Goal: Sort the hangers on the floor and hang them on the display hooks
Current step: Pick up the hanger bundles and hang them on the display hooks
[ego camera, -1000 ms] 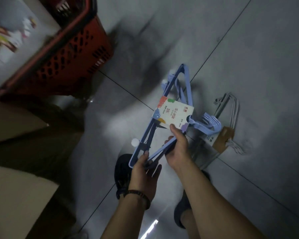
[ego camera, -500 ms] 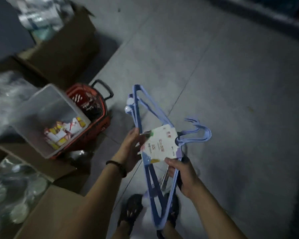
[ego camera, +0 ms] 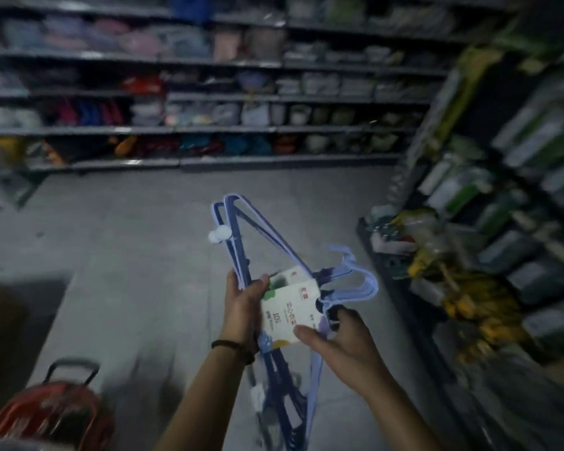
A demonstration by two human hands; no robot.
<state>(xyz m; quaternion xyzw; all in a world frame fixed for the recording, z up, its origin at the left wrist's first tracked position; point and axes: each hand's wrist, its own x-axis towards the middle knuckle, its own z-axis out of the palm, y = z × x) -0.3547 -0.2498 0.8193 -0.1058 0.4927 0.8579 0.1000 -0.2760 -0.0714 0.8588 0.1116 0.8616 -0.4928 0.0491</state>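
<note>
The left hand [ego camera: 241,307] grips the side bars of the bundle of blue hangers [ego camera: 233,252], thumb on the upper corner of the card label [ego camera: 290,309]. The right hand [ego camera: 349,343] pinches the label's lower edge, with its forefinger curled by the hooks [ego camera: 334,274]. The bundle is held clear of the grey floor [ego camera: 127,255], between both hands. One end points up and away, the other down. A red basket [ego camera: 56,415] stands at lower left.

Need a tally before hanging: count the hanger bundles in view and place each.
1. The blue hanger bundle is in mid-air before the person: left hand grips its long bars, right hand pinches its paper label by the hooks. Blurred shelves could hide more.
</note>
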